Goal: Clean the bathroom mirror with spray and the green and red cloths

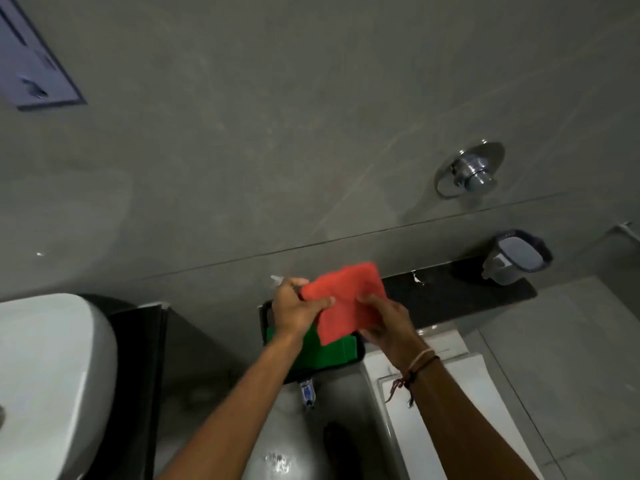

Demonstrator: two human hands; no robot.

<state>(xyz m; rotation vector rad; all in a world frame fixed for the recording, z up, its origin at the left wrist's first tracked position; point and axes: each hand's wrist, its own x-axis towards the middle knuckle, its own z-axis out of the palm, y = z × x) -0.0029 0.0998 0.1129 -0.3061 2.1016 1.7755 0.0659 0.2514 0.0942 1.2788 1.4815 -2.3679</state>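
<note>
Red folded cleaning cloth (346, 301) is held up before the grey tiled wall (242, 150), pinched at its left edge by the left hand (294, 315) and its lower right by the right hand (384, 323), above the green cloth (325, 351) lying in a black tray (358, 356).

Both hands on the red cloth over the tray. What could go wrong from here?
1. The left hand seems to hold the spray bottle too; only its nozzle shows, so it might slip as the right hand handles the red cloth.
2. The black tray holding the green cloth sits near a ledge edge, and a bump might tip it.
</note>
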